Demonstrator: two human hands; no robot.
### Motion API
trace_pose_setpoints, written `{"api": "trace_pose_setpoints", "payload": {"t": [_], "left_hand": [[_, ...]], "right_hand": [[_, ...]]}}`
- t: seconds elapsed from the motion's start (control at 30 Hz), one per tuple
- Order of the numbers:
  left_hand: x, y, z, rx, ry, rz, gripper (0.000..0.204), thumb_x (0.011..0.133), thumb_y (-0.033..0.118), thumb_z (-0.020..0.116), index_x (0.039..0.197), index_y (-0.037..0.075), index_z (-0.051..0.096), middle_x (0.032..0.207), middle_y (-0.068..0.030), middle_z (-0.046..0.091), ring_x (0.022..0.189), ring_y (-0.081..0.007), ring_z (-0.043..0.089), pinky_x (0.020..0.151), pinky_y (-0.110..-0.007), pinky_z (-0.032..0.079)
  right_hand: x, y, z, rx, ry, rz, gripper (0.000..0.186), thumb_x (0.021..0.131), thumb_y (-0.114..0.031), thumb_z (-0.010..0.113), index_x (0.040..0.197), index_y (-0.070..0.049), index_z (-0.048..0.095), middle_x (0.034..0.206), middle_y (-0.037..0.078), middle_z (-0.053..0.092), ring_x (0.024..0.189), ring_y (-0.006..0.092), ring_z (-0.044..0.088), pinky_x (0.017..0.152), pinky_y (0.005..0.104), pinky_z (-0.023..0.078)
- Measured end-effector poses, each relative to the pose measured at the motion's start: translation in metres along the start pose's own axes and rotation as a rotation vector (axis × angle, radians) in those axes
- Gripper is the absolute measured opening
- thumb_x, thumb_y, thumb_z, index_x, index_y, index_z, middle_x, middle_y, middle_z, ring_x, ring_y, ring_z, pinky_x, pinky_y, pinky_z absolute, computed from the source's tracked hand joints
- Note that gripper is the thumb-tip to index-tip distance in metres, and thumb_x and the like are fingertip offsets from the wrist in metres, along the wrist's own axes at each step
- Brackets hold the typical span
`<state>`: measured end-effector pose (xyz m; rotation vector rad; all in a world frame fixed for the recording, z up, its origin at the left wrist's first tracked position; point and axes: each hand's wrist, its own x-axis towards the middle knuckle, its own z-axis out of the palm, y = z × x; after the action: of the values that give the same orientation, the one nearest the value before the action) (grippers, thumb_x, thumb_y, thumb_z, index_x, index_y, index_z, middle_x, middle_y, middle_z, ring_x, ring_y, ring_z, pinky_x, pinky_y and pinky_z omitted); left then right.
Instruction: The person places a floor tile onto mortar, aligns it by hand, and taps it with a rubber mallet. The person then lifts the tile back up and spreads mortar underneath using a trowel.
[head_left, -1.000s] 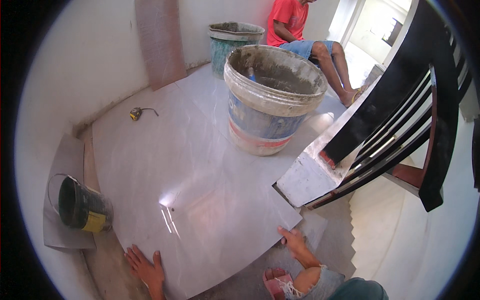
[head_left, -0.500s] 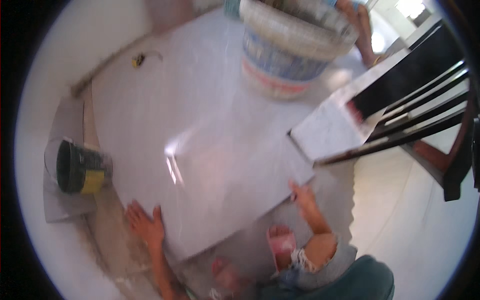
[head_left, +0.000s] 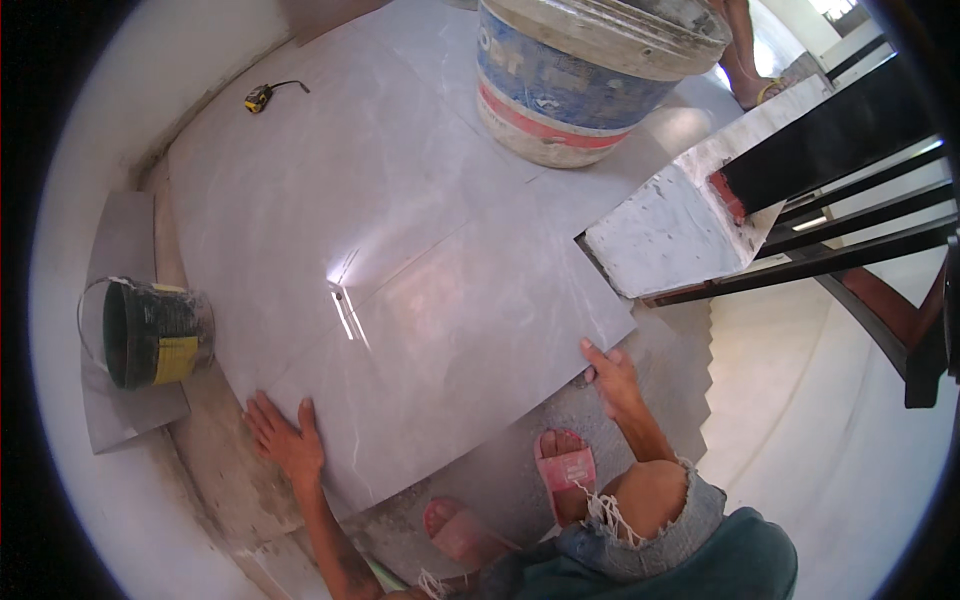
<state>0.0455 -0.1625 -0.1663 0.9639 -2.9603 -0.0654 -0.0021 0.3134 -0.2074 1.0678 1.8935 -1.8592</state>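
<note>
My left hand lies spread, fingers apart, on the left part of the near edge of a large glossy grey marble-look tile. My right hand grips that tile's near edge close to its right corner. Below my hands are my feet in pink slippers on rough grey floor and my knee in torn denim. The tile's right side meets a notched gap around a white post base.
A dark small bucket stands on a loose tile at left. A tape measure and a large bucket are farther back. A black railing borders white steps at right. Another person's foot shows behind.
My view has tilted downward, so things appear higher and more of my legs shows. Both hands remain at the same places on the tile, with no clear movement of it.
</note>
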Motion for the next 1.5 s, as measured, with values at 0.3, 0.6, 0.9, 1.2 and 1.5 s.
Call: {"api": "trace_pose_setpoints", "payload": {"t": [0.3,0.6,0.9,1.2,1.5], "left_hand": [[0.004,0.001,0.005,0.022,0.019,0.014,0.078,0.092,0.056,0.048,0.15,0.008,0.025,0.156,-0.0169,0.021,0.145,-0.0355,0.015,0.111,-0.058,0.014],[0.001,0.012,-0.003,0.036,-0.044,-0.023,0.08,0.091,0.058,0.046,0.149,0.007,0.025,0.155,-0.0179,0.021,0.144,-0.0357,0.015,0.111,-0.056,0.014],[0.021,0.145,-0.021,0.102,-0.073,0.592,0.08,0.087,0.059,0.049,0.149,0.012,0.03,0.156,-0.0147,0.022,0.145,-0.0339,0.014,0.106,-0.062,0.012],[0.056,0.313,0.014,-0.098,-0.107,0.912,0.091,0.085,0.071,0.042,0.148,0.006,0.029,0.154,-0.014,0.027,0.145,-0.0348,0.015,0.104,-0.062,0.013],[0.049,0.334,0.02,-0.075,-0.11,0.907,0.093,0.085,0.073,0.04,0.147,0.005,0.03,0.154,-0.0142,0.028,0.145,-0.0336,0.014,0.105,-0.056,0.013]], "right_hand": [[-0.003,-0.004,0.002,-0.06,-0.064,-0.048,0.03,0.086,-0.033,0.072,0.086,-0.004,0.062,0.075,-0.001,0.058,0.062,0.0084,0.048,0.055,0.0237,0.038],[0.001,-0.001,0.007,0.041,-0.096,-0.089,0.03,0.085,-0.032,0.073,0.09,-0.004,0.063,0.078,-0.001,0.057,0.064,0.0081,0.048,0.056,0.0244,0.039],[-0.004,-0.005,0.013,0.011,-0.073,-0.061,0.029,0.087,-0.031,0.07,0.095,-0.004,0.064,0.082,-0.002,0.059,0.067,0.0077,0.048,0.057,0.0243,0.038],[0.005,0.019,-0.001,0.059,-0.182,-0.082,0.023,0.089,-0.025,0.069,0.091,-0.003,0.065,0.08,-0.001,0.059,0.067,0.0091,0.05,0.059,0.0248,0.04],[-0.008,-0.01,-0.001,0.154,-0.235,-0.006,0.016,0.087,-0.018,0.07,0.086,-0.003,0.064,0.078,0.0,0.06,0.066,0.0094,0.053,0.058,0.0257,0.043]]}}
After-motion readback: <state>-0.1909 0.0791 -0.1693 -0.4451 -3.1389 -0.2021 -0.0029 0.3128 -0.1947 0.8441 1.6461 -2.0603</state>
